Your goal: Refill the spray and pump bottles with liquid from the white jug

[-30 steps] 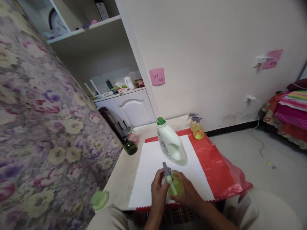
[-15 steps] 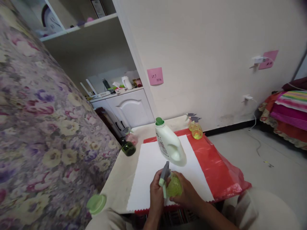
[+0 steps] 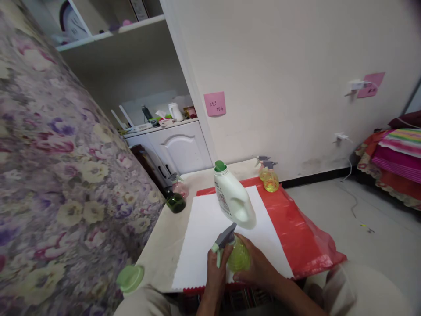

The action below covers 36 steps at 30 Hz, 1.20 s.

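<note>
A spray bottle [image 3: 239, 256] with a clear yellow-green body and a grey trigger head is between my hands, over the near part of a white sheet [image 3: 197, 241]. My right hand [image 3: 258, 265] wraps round the body from the right. At the sprayer head, my left hand [image 3: 215, 265] has its fingers closed about the neck and the pale green trigger. Just beyond stands a large pale green jug [image 3: 232, 193] with a handle and a dark green piece in its open mouth. A light green cap [image 3: 130, 277] sits at the lower left.
More spray bottles [image 3: 271, 181] with yellow liquid stand at the table's back right. A dark green spray bottle [image 3: 176, 202] and a pink one [image 3: 180, 188] are at the left edge. Red plastic [image 3: 289, 228] covers the right side. A floral curtain [image 3: 72, 175] hangs on the left.
The sprayer head has turned, its nozzle swinging up and to the left, and my left hand has shifted its hold around the neck. My right hand stays on the body.
</note>
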Motion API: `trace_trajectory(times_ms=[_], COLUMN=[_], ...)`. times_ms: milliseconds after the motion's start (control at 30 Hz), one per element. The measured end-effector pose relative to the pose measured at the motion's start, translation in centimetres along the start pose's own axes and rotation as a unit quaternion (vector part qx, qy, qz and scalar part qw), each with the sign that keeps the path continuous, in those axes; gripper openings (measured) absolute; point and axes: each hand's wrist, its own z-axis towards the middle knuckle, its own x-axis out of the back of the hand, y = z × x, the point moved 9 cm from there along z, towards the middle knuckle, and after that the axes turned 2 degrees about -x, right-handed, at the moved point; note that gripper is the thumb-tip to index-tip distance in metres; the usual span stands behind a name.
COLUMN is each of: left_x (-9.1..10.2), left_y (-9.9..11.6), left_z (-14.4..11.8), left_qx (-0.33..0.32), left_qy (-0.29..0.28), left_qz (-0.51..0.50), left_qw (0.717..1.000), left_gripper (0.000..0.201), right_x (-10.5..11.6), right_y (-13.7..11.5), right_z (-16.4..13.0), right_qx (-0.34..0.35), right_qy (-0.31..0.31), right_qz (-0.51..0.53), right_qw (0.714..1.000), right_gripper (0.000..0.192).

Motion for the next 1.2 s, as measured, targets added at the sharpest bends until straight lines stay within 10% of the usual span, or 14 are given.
trace_trajectory(times_ms=[300, 833, 1200], left_x=[-1.8, -0.9, -2.7], left_y=[3.0, -0.3, 1.9], left_z=[0.0, -0.2, -1.0], left_qx=[-0.047, 0.051, 0.011], left_qy=[-0.093, -0.063, -0.120], left_qz=[-0.009, -0.064, -0.144], left_qw=[0.994, 0.995, 0.982], left_gripper=[0.044, 0.051, 0.053], right_x=[2.0, 1.6, 2.0], right_y=[-3.1, -6.3, -6.2], right_z=[-0.1, 2.0, 2.3], right_qx=[0.056, 0.053, 0.034], right_qy=[0.038, -0.050, 0.086], right_qz=[0.050, 0.133, 0.170], right_qw=[0.996, 0.988, 0.981], right_gripper=[0.070, 0.040, 0.021])
